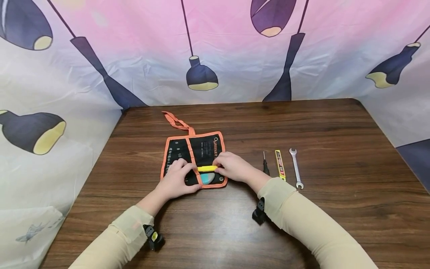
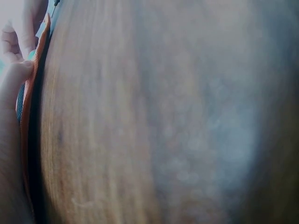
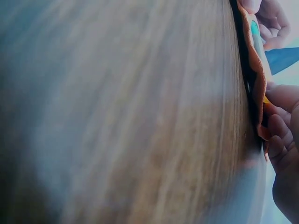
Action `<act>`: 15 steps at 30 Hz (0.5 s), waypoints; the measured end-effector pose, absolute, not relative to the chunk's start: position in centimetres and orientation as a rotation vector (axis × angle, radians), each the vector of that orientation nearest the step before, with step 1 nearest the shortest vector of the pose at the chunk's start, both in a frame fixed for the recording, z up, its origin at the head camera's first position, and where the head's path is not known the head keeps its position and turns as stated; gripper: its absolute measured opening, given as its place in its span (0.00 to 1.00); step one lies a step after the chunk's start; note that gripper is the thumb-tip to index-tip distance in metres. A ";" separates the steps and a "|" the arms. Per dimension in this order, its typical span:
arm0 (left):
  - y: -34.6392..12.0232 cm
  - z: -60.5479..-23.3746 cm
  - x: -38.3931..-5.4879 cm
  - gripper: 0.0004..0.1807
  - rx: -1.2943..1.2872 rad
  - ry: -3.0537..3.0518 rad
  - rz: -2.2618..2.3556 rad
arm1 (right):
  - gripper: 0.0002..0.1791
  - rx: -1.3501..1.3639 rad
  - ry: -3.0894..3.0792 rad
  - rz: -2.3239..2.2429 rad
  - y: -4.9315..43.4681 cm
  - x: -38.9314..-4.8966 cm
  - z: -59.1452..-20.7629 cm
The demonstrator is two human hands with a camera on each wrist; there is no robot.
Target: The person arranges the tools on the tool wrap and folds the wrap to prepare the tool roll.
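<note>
A black fabric tool pouch (image 1: 206, 151) with orange edging lies spread on the table. My right hand (image 1: 233, 167) pinches the outer end of a slim yellow tool (image 1: 206, 169), whose other end meets the orange pocket band; its exact kind cannot be told. My left hand (image 1: 176, 179) grips the pouch at that band, thumb by the near edge and fingers curled above the pocket. Between the hands, a teal and grey rounded tool (image 1: 207, 178) pokes out of the pocket, its lower part hidden. In the right wrist view, the right fingers (image 3: 282, 95) hold a bit of yellow beside the orange edge.
To the right of the pouch lie a small black-handled screwdriver (image 1: 265, 164), a narrow yellow printed packet (image 1: 280, 165) and a double open-ended wrench (image 1: 296, 168). An orange strap (image 1: 176, 121) trails from the pouch's far side. A printed curtain (image 1: 228, 74) hangs behind the wooden table (image 1: 235, 228).
</note>
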State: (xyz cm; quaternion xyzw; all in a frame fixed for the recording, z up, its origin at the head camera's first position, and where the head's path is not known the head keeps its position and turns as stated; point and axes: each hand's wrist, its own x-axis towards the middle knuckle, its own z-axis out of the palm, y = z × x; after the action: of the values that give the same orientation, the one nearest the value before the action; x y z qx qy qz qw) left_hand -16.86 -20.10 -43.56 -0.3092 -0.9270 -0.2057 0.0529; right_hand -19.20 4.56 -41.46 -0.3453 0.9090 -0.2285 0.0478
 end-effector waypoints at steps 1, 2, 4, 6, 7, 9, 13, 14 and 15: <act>-20.1 -43.5 -16.9 0.24 -0.941 -2.818 -0.626 | 0.08 -1.053 2.770 -0.695 4.4 -19.2 -41.4; -20.1 -43.5 -16.9 0.24 -0.944 -2.819 -0.626 | 0.08 -1.052 2.769 -0.693 4.3 -19.2 -41.4; -20.1 -43.5 -16.9 0.25 -0.949 -2.824 -0.624 | 0.08 -1.056 2.772 -0.685 4.1 -19.3 -41.3; -20.0 -43.5 -16.9 0.26 -0.954 -2.829 -0.621 | 0.08 -1.073 2.780 -0.664 3.8 -19.3 -41.3; -20.0 -43.5 -16.9 0.27 -0.953 -2.831 -0.620 | 0.09 -1.086 2.787 -0.648 3.6 -19.3 -41.3; -20.0 -43.6 -16.8 0.28 -0.951 -2.830 -0.619 | 0.09 -1.104 2.799 -0.626 3.3 -19.4 -41.3; -20.1 -43.5 -16.7 0.29 -0.950 -2.813 -0.612 | 0.08 -1.100 2.810 -0.618 2.9 -19.5 -41.3; -20.1 -43.4 -16.7 0.29 -0.950 -2.809 -0.611 | 0.08 -1.088 2.807 -0.628 2.9 -19.5 -41.4; -20.1 -43.4 -16.7 0.29 -0.950 -2.807 -0.608 | 0.08 -1.075 2.803 -0.636 2.9 -19.5 -41.4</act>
State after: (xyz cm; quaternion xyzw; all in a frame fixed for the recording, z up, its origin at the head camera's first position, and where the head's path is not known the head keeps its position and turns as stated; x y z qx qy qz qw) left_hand -16.70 -20.12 -43.43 -0.3134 -0.9263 -0.2008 0.0585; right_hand -19.49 2.85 -41.39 -0.3501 0.9128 -0.2070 0.0364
